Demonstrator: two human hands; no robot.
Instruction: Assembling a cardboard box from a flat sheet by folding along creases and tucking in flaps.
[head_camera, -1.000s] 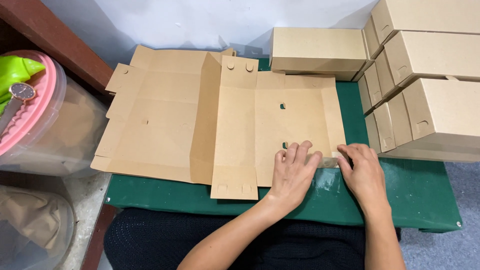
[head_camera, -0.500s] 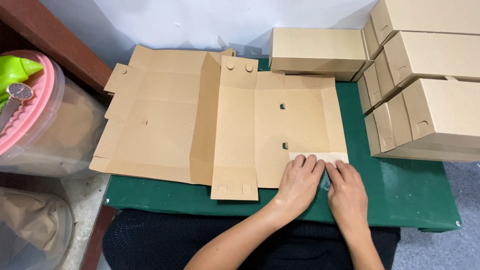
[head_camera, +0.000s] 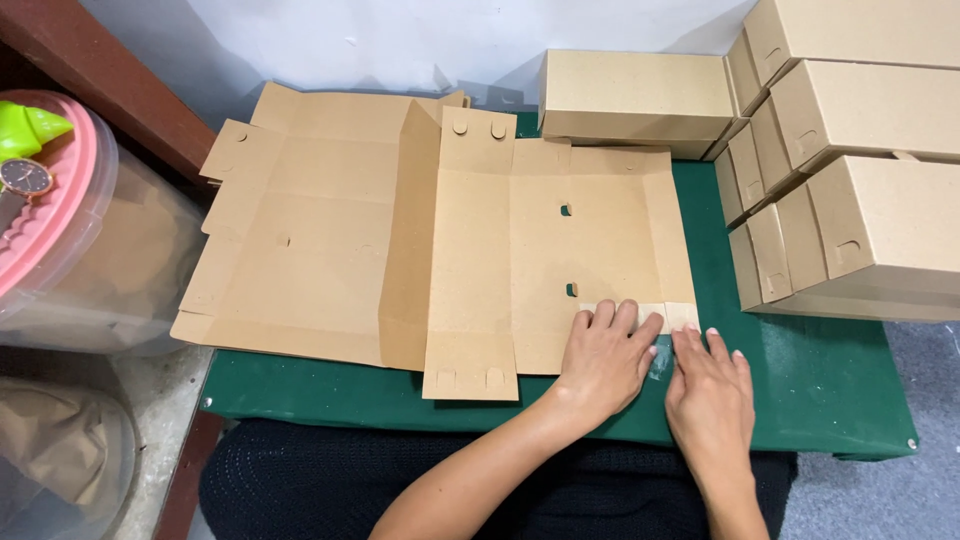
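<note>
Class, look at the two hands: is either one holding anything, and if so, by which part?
Nothing is gripped. Left hand and right hand press flat on the folded near-right edge flap of the flat cardboard box blank.

Left hand (head_camera: 603, 358) and right hand (head_camera: 710, 385) flat on cardboard sheet (head_camera: 520, 250), green table (head_camera: 820, 390)
</note>
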